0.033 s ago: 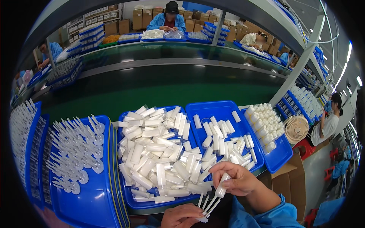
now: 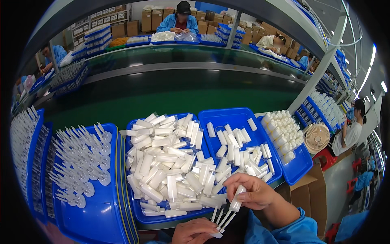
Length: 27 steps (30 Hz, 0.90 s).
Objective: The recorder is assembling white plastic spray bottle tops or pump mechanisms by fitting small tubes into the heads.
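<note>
My left hand (image 2: 194, 230), near the lower edge, is closed on the base of a small white stemmed part (image 2: 222, 221) with several thin prongs pointing up. Fingers of my right hand (image 2: 256, 195) pinch a smooth white cylindrical piece (image 2: 237, 199), tilted and in line with one of the prongs. Whether the piece is seated on that prong I cannot tell. Just beyond my hands, a blue tray (image 2: 140, 217) is heaped with white pieces in clear wrappers (image 2: 172, 187). A second blue tray (image 2: 243, 116) to its right holds loose white cylinders (image 2: 233, 152).
Stemmed parts (image 2: 83, 162) stand upright on a stack of blue trays (image 2: 91, 223) at the left. To the right are a tray of white capped pieces (image 2: 282, 134), a beige fan (image 2: 317, 138) and a cardboard box (image 2: 310, 195). A green conveyor (image 2: 162, 93) runs beyond; other people work around it.
</note>
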{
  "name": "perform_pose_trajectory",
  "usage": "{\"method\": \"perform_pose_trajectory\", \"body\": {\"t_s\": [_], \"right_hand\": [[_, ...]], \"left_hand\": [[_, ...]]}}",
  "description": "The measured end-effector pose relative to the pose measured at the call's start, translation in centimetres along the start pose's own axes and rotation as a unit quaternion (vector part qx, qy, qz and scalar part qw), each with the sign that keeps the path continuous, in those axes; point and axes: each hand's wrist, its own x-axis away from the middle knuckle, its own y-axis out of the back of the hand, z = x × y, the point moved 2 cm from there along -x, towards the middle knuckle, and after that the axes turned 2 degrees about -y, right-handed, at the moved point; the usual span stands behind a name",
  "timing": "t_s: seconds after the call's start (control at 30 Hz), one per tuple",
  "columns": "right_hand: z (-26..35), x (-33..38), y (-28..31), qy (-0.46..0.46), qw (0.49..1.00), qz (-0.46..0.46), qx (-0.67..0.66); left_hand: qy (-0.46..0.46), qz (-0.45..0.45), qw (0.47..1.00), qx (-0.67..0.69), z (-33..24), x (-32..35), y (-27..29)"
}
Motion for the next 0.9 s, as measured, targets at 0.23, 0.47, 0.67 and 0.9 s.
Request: {"method": "perform_pose_trajectory", "body": {"t_s": [0.23,0.47,0.67,0.9], "right_hand": [[2.6,1.1,-1.8,0.065,0.829,0.025,0.554],[2.1,1.9,-1.4,0.069,0.876,0.108,0.465],[0.3,1.4,-3.8,0.154,0.818,0.171,0.527],[1.3,-2.3,-0.5,0.141,0.801,0.098,0.573]], "left_hand": [[-0.004,0.040,0.999,-0.008,-0.2,-0.9,0.5],[-0.062,0.093,0.993,-0.025,-0.3,-1.0,0.0],[-0.081,0.002,0.995,-0.063,0.0,-0.6,-0.1],[-0.074,0.017,0.996,-0.052,0.3,-1.1,0.9]]}}
